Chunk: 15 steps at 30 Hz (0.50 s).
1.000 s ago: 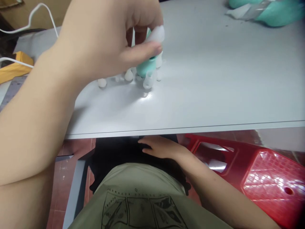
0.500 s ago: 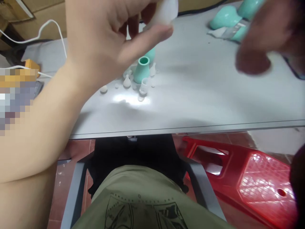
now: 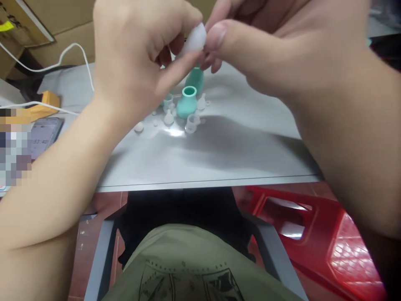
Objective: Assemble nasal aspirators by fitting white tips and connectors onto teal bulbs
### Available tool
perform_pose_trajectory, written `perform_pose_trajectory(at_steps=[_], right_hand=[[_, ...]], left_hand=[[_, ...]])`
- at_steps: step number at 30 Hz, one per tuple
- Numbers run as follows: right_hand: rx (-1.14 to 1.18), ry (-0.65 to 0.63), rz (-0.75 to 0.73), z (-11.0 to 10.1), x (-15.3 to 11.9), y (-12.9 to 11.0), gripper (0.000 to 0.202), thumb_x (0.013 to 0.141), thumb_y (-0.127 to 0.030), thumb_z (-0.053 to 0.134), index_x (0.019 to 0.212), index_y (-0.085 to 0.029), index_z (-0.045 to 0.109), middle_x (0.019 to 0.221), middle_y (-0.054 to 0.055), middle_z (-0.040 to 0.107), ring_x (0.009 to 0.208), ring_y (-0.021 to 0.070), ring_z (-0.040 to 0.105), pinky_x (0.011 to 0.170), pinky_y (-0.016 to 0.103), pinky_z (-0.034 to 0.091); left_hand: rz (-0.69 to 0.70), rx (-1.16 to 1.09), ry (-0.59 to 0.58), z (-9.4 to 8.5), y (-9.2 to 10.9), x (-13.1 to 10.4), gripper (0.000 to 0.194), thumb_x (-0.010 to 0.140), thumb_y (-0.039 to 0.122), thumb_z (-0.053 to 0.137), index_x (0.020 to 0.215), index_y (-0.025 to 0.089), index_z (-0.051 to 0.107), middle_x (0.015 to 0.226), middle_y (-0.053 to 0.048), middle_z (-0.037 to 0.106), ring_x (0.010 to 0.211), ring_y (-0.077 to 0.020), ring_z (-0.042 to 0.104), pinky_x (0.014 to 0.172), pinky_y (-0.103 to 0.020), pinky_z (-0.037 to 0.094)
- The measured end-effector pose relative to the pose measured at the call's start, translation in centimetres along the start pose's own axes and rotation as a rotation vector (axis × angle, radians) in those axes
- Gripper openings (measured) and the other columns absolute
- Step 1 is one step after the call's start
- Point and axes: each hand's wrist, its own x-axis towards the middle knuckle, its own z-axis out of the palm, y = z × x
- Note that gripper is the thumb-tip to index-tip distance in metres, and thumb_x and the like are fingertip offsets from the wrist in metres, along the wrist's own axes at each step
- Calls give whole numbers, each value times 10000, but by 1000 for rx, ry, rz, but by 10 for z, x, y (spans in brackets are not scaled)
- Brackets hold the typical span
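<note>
My left hand (image 3: 140, 46) is closed around a smooth translucent white piece (image 3: 196, 38), its thumb pressed along the lower side. My right hand (image 3: 250, 46) meets it from the right, thumb and fingers pinched together at the piece's right edge; whether something small sits in that pinch is hidden. Below the hands a turquoise vase-shaped part (image 3: 187, 103) stands upright with its round mouth facing up. Behind it is another turquoise part (image 3: 194, 79), partly covered by my fingers. Around them lie a small clear cup (image 3: 191, 124) and a white teardrop-shaped piece (image 3: 168, 118).
More small white pieces (image 3: 138, 127) are scattered on the grey table (image 3: 150, 163). To the left are a phone (image 3: 46, 136), an orange object (image 3: 50, 102) and a white cable (image 3: 67, 56). Cardboard (image 3: 69, 21) stands behind. A red plastic stool (image 3: 316, 217) is below the table at right.
My right hand has come in from the far right to the white piece. My left hand, still holding that piece, has shifted slightly left and down.
</note>
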Motion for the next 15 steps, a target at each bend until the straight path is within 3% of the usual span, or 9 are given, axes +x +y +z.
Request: perform_pose_trajectory(at_steps=[2, 6, 11, 13, 15], right_hand=[[12, -51, -47, -4, -1, 7, 104, 1000, -128, 782, 919, -184, 749, 872, -114, 752, 866, -2, 742, 805, 98, 631], [20, -42, -33, -4, -1, 14, 203, 936, -85, 877, 842, -172, 720, 815, -124, 725, 812, -30, 717, 724, 49, 577], [-7, -1, -18, 2, -3, 8, 282, 960, 12, 834, 786, -159, 691, 810, -129, 720, 775, -75, 698, 682, -21, 511], [-39, 39, 65, -1, -2, 9, 249, 998, -36, 856, 825, -143, 712, 848, -109, 737, 791, -50, 738, 673, -13, 517], [-59, 48, 228, -7, 1, 13, 187, 1077, -225, 888, 950, -142, 778, 933, -63, 772, 892, 40, 827, 697, 42, 588]], left_hand=[[70, 63, 18, 1, 1, -1, 477, 1175, 480, 513, 1253, 289, 943, 990, 77, 733, 1402, -326, 816, 1066, -424, 578], [51, 85, -40, 4, -2, -2, 514, 1163, 525, 474, 1328, 328, 919, 1103, 52, 752, 1462, -327, 787, 860, -331, 568], [-3, 184, -88, 6, 1, -1, 600, 1188, 636, 401, 1415, 374, 890, 1208, 50, 790, 1441, -342, 842, 773, -332, 664], [3, 143, -114, 5, 3, -2, 602, 1167, 655, 412, 1473, 386, 855, 1301, 63, 792, 1491, -351, 819, 751, -316, 651], [39, 104, -96, 4, 1, -3, 607, 1156, 647, 417, 1526, 387, 823, 1361, 71, 783, 1519, -354, 801, 777, -329, 643]])
